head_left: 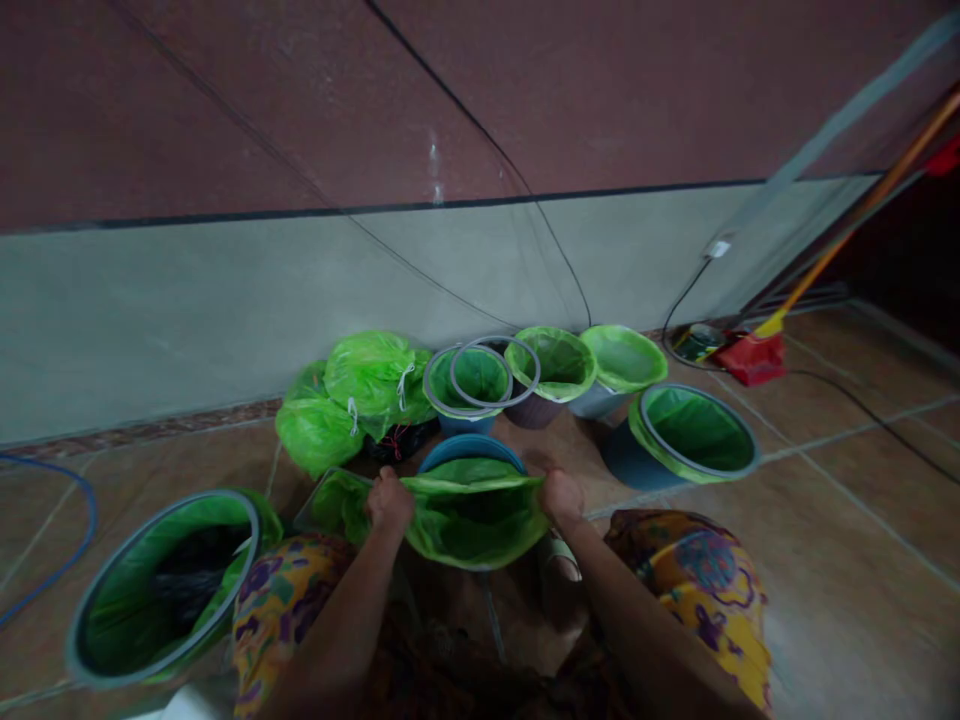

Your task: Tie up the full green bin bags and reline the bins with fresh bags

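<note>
Both my hands grip the mouth of a green plastic bag and hold it stretched wide over a blue bin in front of me. My left hand is closed on the bag's left edge. My right hand is closed on its right edge. Only the far rim of the blue bin shows above the bag. My knees in yellow patterned cloth sit on either side below.
Several bins lined with green bags stand along the wall, one large at right and one at near left. Tied green bags lie at back left. A loose grey ring rests on two bins. A red dustpan and cables lie at right.
</note>
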A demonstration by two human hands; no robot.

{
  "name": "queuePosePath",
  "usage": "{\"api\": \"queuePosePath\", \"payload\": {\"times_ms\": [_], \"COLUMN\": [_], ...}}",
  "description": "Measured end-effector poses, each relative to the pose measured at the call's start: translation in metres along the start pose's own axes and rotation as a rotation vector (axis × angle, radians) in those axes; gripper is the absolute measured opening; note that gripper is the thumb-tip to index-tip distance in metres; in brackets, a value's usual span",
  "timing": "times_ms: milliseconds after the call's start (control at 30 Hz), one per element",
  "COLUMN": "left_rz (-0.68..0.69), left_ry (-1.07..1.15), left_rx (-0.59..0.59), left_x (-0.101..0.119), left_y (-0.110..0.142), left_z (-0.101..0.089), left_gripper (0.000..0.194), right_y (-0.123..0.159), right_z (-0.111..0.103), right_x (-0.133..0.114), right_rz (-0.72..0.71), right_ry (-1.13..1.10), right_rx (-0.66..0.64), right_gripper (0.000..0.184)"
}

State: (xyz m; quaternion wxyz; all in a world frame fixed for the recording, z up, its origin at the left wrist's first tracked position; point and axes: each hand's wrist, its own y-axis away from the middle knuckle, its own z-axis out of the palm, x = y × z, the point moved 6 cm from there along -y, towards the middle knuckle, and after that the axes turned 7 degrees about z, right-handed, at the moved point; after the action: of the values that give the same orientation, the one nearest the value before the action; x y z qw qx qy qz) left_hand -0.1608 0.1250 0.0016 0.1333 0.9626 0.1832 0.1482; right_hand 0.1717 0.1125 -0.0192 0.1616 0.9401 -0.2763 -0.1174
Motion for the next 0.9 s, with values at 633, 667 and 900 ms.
{"api": "queuePosePath", "payload": {"times_ms": [633, 667, 900], "left_rz": [0.703, 0.685, 0.404], "left_ry": [-0.327, -0.286, 0.205], "left_rx": [-0.193, -0.180, -0.113], "left_x": [0.081, 0.081, 0.066], "left_y": [0.002, -0.001, -0.036], "left_z": [0.048, 0.044, 0.013], "left_gripper": [0.030, 0.028, 0.020], "right_y": [0.005, 0.001, -0.032], "right_z": [0.019, 0.014, 0.003], "right_x": [-0.073, -0.070, -0.066], "right_rz": [-0.549, -0.499, -0.418], "right_ry": [0.201, 0.132, -0.194], "right_rx": [-0.028, -0.018, -0.074], "right_gripper": [0.032, 0.032, 0.026]}}
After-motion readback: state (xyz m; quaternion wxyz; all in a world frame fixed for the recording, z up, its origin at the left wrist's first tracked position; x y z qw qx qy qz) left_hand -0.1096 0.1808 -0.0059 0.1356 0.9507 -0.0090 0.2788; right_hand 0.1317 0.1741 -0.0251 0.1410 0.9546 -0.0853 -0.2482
